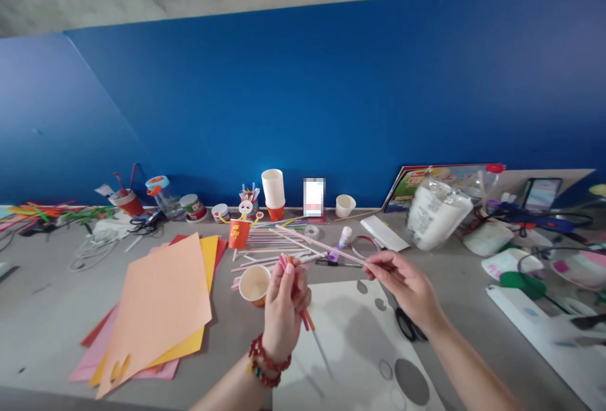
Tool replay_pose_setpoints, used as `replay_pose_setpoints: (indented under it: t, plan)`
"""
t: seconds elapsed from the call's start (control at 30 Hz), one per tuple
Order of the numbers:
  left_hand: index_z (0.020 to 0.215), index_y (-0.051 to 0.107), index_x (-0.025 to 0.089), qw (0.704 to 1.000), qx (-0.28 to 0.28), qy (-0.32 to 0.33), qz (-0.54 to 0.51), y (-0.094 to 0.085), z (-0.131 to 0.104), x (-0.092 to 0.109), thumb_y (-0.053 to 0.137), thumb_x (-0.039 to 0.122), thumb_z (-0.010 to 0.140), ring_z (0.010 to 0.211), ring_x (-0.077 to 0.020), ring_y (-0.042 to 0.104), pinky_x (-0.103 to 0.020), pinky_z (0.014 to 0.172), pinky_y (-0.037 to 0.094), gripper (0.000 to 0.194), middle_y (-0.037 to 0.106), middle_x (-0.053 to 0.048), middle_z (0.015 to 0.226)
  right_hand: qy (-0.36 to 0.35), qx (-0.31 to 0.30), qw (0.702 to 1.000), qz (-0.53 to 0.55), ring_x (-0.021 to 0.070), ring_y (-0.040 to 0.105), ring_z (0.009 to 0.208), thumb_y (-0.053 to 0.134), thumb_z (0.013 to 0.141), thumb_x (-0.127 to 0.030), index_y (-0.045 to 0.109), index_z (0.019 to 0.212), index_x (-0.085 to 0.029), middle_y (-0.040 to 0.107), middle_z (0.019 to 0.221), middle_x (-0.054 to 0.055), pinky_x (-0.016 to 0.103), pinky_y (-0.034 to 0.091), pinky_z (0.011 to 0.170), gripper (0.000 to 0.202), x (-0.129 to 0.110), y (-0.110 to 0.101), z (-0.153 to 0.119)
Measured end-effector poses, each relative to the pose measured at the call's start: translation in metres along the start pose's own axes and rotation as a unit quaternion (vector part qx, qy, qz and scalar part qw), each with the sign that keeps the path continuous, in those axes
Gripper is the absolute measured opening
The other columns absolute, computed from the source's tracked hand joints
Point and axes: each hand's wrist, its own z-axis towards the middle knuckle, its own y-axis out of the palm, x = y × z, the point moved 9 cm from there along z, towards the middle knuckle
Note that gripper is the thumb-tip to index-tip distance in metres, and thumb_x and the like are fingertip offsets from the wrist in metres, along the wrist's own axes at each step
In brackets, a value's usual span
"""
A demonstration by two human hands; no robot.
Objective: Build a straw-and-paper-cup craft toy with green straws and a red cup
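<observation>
My left hand (286, 294), with beaded bracelets at its wrist, is closed around a small bunch of pink and orange straws (307, 320). A thin pale stick reaches down from that bunch over a white sheet with cut-out round holes (341, 335). Between the thumb and fingers of my right hand (402, 281) is the end of a long pale pink straw (341, 250), which slants up to the left above the desk. Several more straws (269, 237) lie loose beyond my hands. A paper cup (255, 285) stands just left of my left hand.
Coloured paper sheets (165, 297) are stacked on the left. A red cup with a rabbit figure (239, 233) and a stack of white cups (273, 189) stand farther back. Black scissors (409, 326) lie by my right forearm. A plastic-wrapped bundle (433, 212) and clutter fill the right.
</observation>
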Motion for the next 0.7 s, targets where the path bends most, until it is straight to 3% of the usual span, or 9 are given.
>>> replay_pose_setpoints:
  t: [0.2, 0.33, 0.5, 0.7]
  plan:
    - [0.105, 0.062, 0.020, 0.999, -0.017, 0.025, -0.011, 0.008, 0.006, 0.017, 0.073, 0.035, 0.084, 0.044, -0.0018, 0.021, -0.014, 0.039, 0.017, 0.029, 0.041, 0.008, 0.060, 0.043, -0.035, 0.998, 0.026, 0.0195, 0.068, 0.070, 0.066, 0.087, -0.048, 0.067, 0.089, -0.021, 0.072, 0.075, 0.006, 0.028, 0.057, 0.065, 0.028, 0.011, 0.013, -0.020]
    - [0.099, 0.062, 0.019, 0.999, -0.017, 0.011, -0.029, 0.008, 0.008, 0.016, 0.073, 0.037, 0.083, 0.041, -0.0015, 0.018, -0.014, 0.037, 0.016, 0.027, 0.040, 0.008, 0.057, 0.069, -0.059, 0.994, 0.053, 0.0184, 0.067, 0.071, 0.068, 0.086, -0.047, 0.068, 0.089, -0.020, 0.071, 0.075, 0.005, 0.027, 0.057, 0.066, 0.027, 0.014, 0.023, -0.030]
    - [0.094, 0.060, 0.019, 0.998, -0.013, -0.002, -0.058, 0.007, 0.009, 0.016, 0.074, 0.035, 0.083, 0.040, -0.0013, 0.014, -0.013, 0.035, 0.014, 0.025, 0.041, 0.009, 0.057, 0.113, -0.051, 0.981, 0.147, 0.0198, 0.069, 0.073, 0.080, 0.075, -0.045, 0.069, 0.090, -0.021, 0.072, 0.079, 0.006, 0.030, 0.057, 0.067, 0.030, 0.018, 0.029, -0.039]
    - [0.092, 0.059, 0.018, 0.996, -0.017, -0.018, -0.084, 0.008, 0.010, 0.015, 0.073, 0.034, 0.084, 0.040, -0.0010, 0.012, -0.013, 0.035, 0.014, 0.023, 0.039, 0.010, 0.058, 0.043, -0.038, 0.973, 0.222, 0.0175, 0.064, 0.062, 0.077, 0.079, -0.045, 0.071, 0.084, -0.023, 0.068, 0.070, 0.003, 0.029, 0.054, 0.060, 0.024, 0.002, 0.034, -0.036]
